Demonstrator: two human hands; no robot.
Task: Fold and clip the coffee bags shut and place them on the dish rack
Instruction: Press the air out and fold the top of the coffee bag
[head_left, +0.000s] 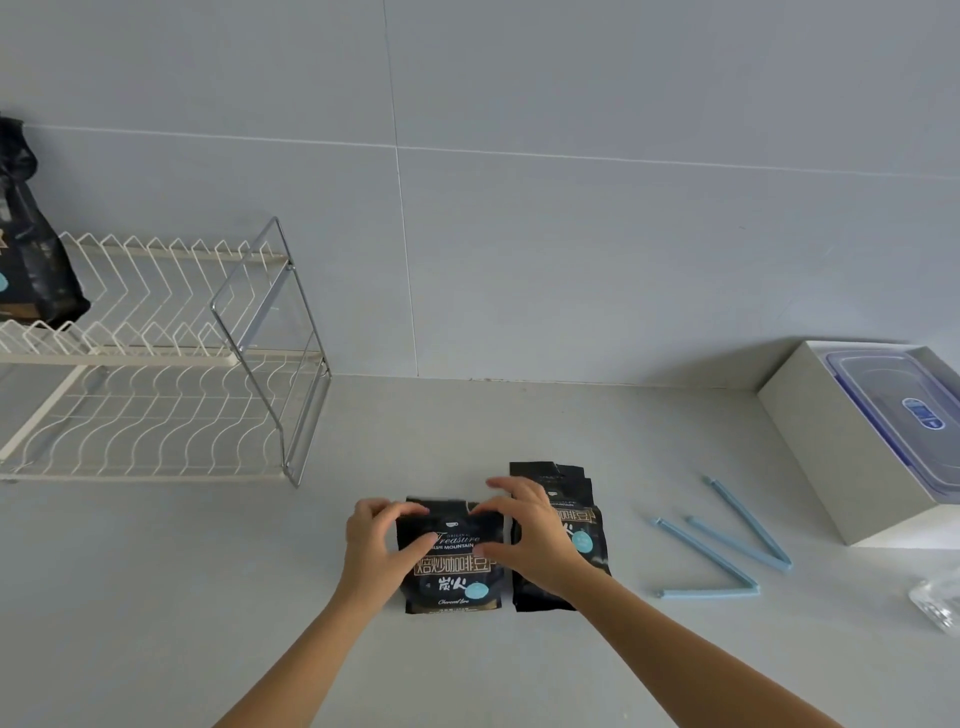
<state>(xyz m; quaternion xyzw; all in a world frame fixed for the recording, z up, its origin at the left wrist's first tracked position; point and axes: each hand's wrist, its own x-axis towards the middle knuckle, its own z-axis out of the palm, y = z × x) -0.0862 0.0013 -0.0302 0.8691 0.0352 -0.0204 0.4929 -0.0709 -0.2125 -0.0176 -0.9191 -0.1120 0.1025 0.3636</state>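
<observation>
A black coffee bag (454, 577) lies flat on the grey counter in front of me. My left hand (376, 545) and my right hand (524, 535) both grip its top edge, which is bent over. A second black coffee bag (582, 519) lies just to the right, partly under my right hand. Two light blue sealing clips (727, 545) lie open on the counter to the right. The white wire dish rack (156, 364) stands at the left, and another black coffee bag (31, 260) sits on its upper tier at the far left.
A white box (810, 441) holding a clear plastic container with a blue-trimmed lid (904, 415) stands at the right against the wall. Something clear and crinkled (940, 603) lies at the right edge. A grey tiled wall runs behind the counter.
</observation>
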